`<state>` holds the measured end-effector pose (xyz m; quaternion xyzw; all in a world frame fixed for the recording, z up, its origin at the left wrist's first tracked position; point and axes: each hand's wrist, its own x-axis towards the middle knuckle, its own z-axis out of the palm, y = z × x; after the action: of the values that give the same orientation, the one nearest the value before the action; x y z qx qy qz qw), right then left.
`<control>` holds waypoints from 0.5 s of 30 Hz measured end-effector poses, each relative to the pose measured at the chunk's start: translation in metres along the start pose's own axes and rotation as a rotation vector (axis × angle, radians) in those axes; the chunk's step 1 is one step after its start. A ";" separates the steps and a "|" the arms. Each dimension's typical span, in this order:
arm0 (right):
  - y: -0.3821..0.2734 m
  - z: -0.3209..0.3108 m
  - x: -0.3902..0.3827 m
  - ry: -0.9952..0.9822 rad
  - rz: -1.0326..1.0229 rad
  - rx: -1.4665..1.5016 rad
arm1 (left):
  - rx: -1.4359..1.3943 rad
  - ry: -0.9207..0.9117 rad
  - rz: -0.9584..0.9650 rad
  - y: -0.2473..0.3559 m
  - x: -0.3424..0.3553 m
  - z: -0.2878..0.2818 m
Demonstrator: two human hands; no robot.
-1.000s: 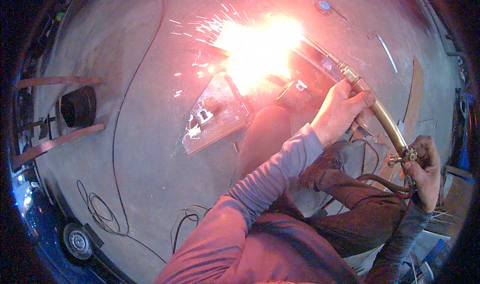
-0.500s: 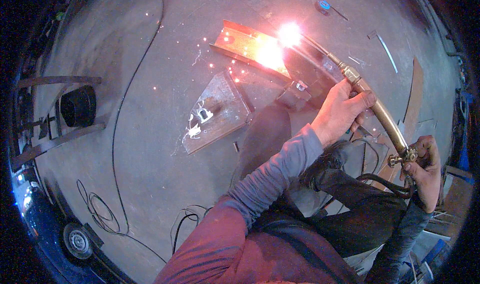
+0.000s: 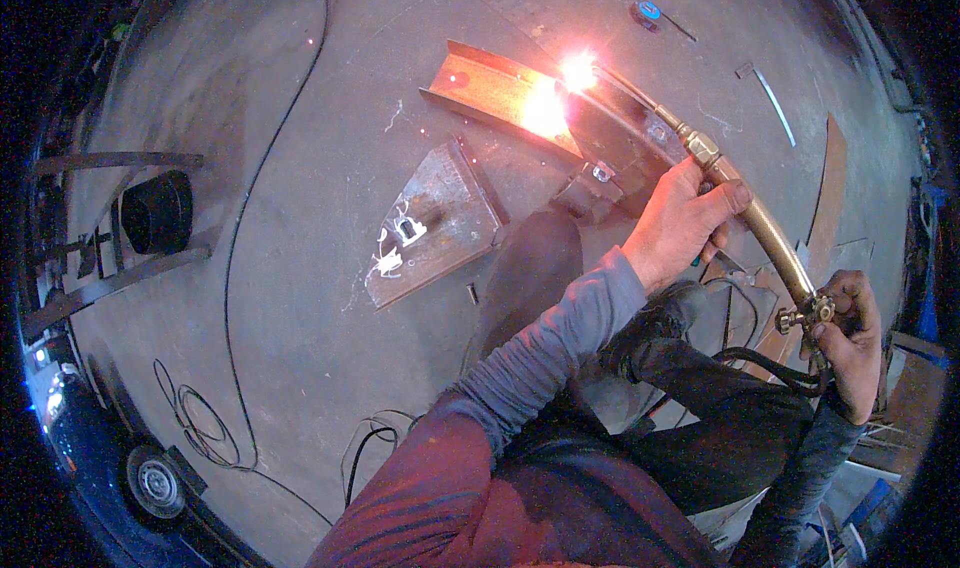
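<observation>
A triangular steel plate (image 3: 435, 223) lies on the floor (image 3: 300, 298); beyond it the steel channel (image 3: 500, 93) glows partway cut. Left hand (image 3: 685, 223) wraps the cutting torch (image 3: 760, 223); right hand (image 3: 850, 343) clamps its valves

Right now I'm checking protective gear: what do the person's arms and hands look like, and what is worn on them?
Both hands are bare, with no gloves: the left hand and the right hand. The left forearm wears a grey-blue long sleeve, ribbed at the cuff, turning dark red toward the shoulder. The right forearm has a darker blue-grey sleeve.
</observation>
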<state>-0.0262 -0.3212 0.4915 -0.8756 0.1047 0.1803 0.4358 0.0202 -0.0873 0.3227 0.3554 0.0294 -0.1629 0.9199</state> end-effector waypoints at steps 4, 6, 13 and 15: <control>0.001 -0.001 0.001 -0.022 -0.027 -0.007 | 0.005 0.005 0.001 0.002 0.000 0.001; 0.001 0.000 0.000 -0.020 -0.027 -0.012 | 0.002 -0.004 -0.005 0.001 0.000 0.000; 0.000 0.000 0.002 -0.045 -0.062 -0.025 | -0.008 -0.003 0.010 0.002 -0.002 0.000; -0.001 0.001 0.001 -0.057 -0.047 0.008 | -0.004 -0.006 0.015 0.001 -0.001 0.000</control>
<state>-0.0251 -0.3203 0.4910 -0.8705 0.0726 0.1944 0.4463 0.0192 -0.0862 0.3229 0.3534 0.0241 -0.1569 0.9219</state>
